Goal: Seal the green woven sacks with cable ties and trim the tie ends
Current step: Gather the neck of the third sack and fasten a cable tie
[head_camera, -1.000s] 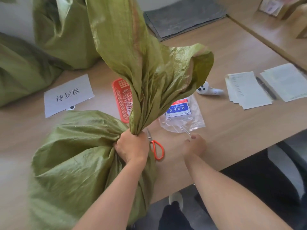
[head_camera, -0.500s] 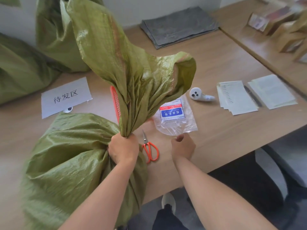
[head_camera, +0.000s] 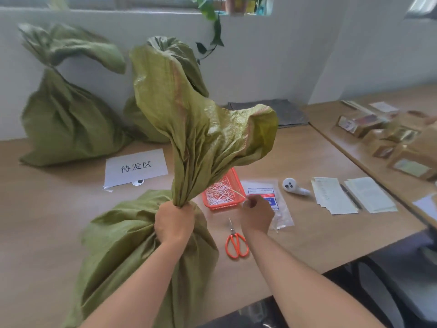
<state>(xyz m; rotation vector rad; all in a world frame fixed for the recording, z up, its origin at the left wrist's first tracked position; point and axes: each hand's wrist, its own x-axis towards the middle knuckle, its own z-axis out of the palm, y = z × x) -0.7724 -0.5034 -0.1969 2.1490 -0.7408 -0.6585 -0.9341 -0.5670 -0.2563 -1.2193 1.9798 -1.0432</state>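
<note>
At the back left, a cinched sack [head_camera: 68,119] leans against the wall. Nearer, our left hand [head_camera: 174,222] wraps tightly round the gathered neck of the green woven sack [head_camera: 132,245] lying on the tabletop [head_camera: 307,233]. Right of it, beside the red basket [head_camera: 223,207], our right hand [head_camera: 256,215] pinches a white cable tie [head_camera: 238,193], with the scissors [head_camera: 236,247] just below. We judge sealing is under way. Next we need to loop the tie round the neck beside our fist.
</note>
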